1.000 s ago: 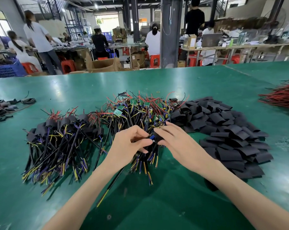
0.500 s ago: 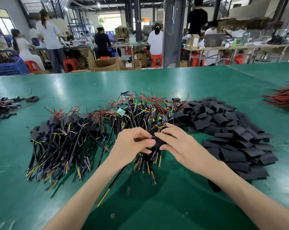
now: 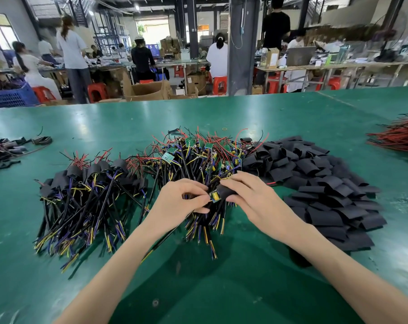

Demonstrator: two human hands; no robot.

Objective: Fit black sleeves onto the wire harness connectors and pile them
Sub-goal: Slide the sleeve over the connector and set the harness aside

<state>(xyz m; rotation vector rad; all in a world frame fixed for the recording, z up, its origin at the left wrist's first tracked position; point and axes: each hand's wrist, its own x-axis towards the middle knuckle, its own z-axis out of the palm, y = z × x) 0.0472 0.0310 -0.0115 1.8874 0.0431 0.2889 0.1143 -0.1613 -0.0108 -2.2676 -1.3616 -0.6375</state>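
Observation:
Over the middle heap of unsleeved harnesses [image 3: 198, 157], both hands meet. My left hand [image 3: 177, 202] pinches one harness by its small circuit-board connector [image 3: 214, 196], whose yellow part shows between the fingers. My right hand [image 3: 252, 197] holds a black sleeve [image 3: 224, 191] partly over that connector. A pile of loose black sleeves [image 3: 320, 183] lies to the right. A pile of sleeved harnesses [image 3: 86, 195] lies to the left.
The green table [image 3: 198, 288] stretches wide. A bundle of red wires [image 3: 399, 136] lies at the far right edge, a few scrap harnesses [image 3: 13, 146] at the far left. People work at benches beyond the table's far edge.
The hands stayed in the same spot over the middle heap. The connector's yellow part now shows at the sleeve's mouth, where before only black was seen between the fingers.

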